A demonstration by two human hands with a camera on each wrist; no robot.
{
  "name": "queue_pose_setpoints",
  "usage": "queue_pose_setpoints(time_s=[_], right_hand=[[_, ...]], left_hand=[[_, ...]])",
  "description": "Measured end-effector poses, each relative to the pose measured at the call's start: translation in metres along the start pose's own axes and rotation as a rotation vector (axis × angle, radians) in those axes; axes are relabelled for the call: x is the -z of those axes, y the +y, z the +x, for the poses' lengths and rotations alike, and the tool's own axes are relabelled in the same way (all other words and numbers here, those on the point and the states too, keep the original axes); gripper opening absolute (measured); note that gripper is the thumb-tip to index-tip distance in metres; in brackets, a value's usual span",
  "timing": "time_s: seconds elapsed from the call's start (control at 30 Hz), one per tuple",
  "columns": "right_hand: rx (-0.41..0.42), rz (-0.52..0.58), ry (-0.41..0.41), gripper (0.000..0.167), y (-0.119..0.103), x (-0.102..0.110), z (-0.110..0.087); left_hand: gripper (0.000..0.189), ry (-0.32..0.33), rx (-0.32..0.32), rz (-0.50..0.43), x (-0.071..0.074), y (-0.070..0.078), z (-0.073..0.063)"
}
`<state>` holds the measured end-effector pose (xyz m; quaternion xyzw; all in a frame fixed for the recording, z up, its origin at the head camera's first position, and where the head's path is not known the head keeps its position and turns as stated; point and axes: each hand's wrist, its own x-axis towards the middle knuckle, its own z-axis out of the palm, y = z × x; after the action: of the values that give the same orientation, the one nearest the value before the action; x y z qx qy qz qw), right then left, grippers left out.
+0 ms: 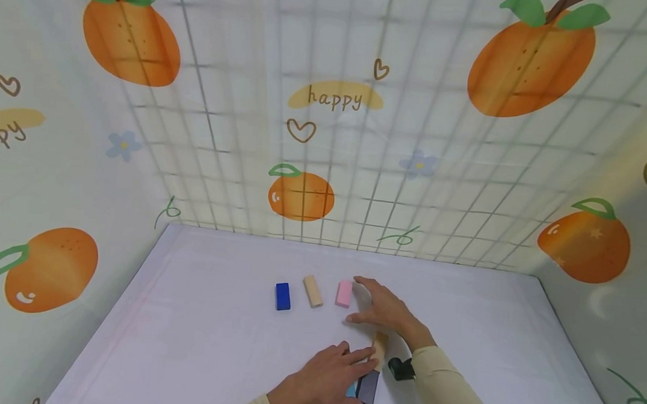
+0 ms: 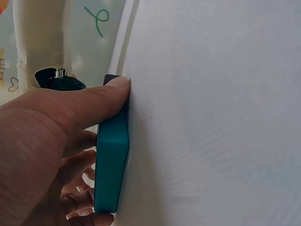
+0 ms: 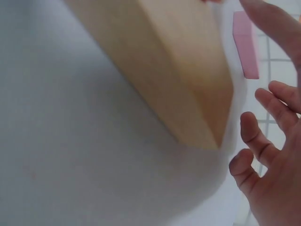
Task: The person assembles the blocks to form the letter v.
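My left hand [image 1: 329, 377] holds several blocks together on the white tabletop. Its thumb lies at the near end of a dark grey block [image 1: 368, 389], and fingertips touch a wooden block [image 1: 379, 351] beyond it. A teal block [image 2: 112, 155] lies under that hand, its long side facing the left wrist camera. Right of the pink block [image 1: 343, 293], my right hand [image 1: 386, 310] has thumb and fingers spread with nothing between them. Close in front of the right wrist camera is the wooden block's end [image 3: 188, 84], with the right fingers [image 3: 249, 127] apart from it.
A blue block [image 1: 282, 296] and another wooden block [image 1: 313, 291] lie left of the pink one, spaced in a loose row. A black wrist device [image 1: 401, 369] sits at my right cuff. Printed curtains [image 1: 223, 131] enclose the white table [image 1: 188, 316] behind and at both sides.
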<state>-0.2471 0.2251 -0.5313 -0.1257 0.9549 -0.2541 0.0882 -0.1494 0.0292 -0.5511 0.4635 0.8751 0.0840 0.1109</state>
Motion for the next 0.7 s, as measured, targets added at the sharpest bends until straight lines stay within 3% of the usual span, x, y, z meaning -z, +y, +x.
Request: queue_pose_setpoints(time_s=[0.7], right_hand=[[-0.006,0.024,-0.034,0.096,-0.0016,-0.0074,0.0092]], left_hand=[[0.076,0.007,-0.002,-0.013,0.0001,-0.0002,0.0004]])
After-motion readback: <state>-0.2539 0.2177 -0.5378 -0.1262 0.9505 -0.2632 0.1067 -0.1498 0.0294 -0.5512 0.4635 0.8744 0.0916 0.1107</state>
